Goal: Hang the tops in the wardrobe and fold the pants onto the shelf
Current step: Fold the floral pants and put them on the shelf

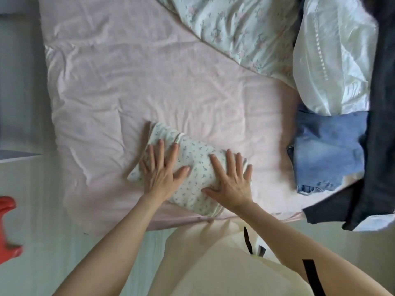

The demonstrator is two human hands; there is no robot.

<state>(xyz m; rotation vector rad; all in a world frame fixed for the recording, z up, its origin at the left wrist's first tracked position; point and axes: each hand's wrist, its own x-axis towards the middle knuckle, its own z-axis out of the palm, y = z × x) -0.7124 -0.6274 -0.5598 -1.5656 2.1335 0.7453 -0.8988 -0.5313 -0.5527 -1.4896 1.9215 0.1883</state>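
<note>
Folded floral pants (192,176) on pink sheet (128,82), left hand (162,174) and right hand (232,180) flat, fingers spread.

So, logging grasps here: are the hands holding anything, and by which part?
Nothing is gripped. Left hand and right hand press flat on the folded floral garment.

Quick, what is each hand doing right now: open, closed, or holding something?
Left hand: open, fingers flat, pressing on the folded floral garment.
Right hand: open, fingers flat, pressing on the same garment.
</note>
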